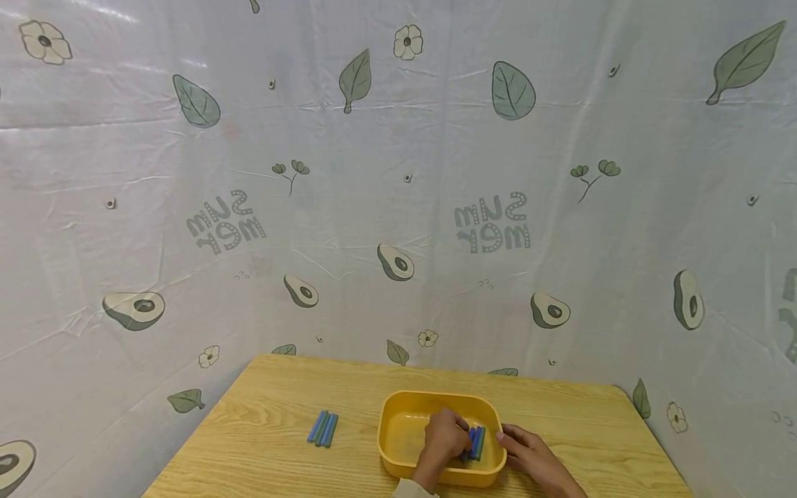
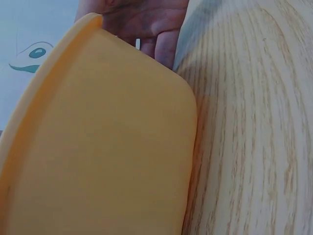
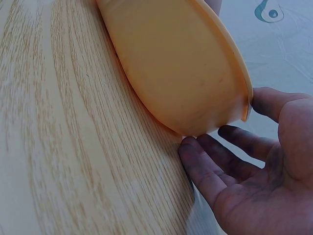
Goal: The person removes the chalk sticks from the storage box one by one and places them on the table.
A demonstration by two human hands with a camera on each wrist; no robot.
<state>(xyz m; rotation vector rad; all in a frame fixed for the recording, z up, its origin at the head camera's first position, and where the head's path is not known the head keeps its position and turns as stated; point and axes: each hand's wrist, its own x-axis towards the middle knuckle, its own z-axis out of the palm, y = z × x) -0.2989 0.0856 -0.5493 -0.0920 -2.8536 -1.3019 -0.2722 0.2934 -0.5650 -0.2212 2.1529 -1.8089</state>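
A yellow plastic tub (image 1: 398,465) stands on the wooden table. Reaching down into it, my left hand (image 1: 443,437) has its fingers bent at a small bunch of blue and green sticks (image 1: 478,443) near the tub's right end. The fingertips are partly hidden, but they appear to pinch a dark blue stick. At the tub's right end, my right hand (image 3: 259,166) holds the wall, thumb at the rim and fingers against the outside. In the left wrist view, the tub's outer wall (image 2: 112,132) hides the left hand's work.
Several blue and green sticks (image 1: 323,429) lie side by side on the table (image 1: 268,401), left of the tub. Behind the table hangs a pale curtain (image 1: 349,207) printed with leaves, flowers and avocados. It also runs along both sides.
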